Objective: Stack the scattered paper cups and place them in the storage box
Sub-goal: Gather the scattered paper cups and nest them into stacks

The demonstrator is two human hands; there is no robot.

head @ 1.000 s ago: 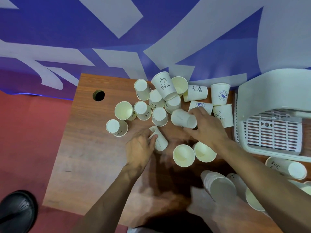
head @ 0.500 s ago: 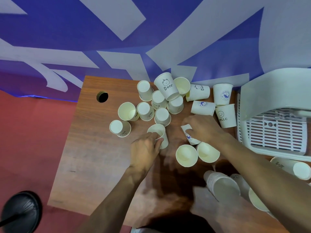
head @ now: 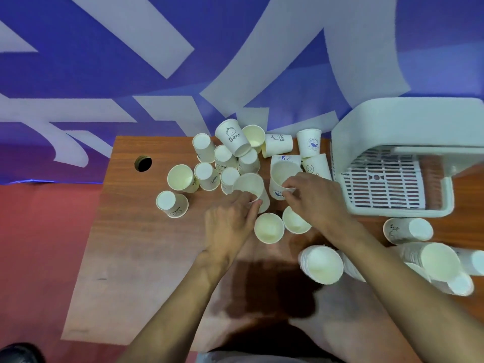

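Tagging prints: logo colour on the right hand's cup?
Blue, on the white cup in the right hand; head view.

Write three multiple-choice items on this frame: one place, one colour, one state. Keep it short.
1. Where on the table is the box?
A. left end
B. right end
C. middle, among the cups

2. What colour is the box?
A. white
B. red
C. black

3. What are the left hand and right hand doing?
A. both rest flat on the table
B. only the left holds a cup
C. each holds a cup

Answers:
1 B: the box sits at the table's right end.
2 A: its plastic is white all over.
3 C: the left hand grips the left cup, and the right hand pinches the right cup at its rim.
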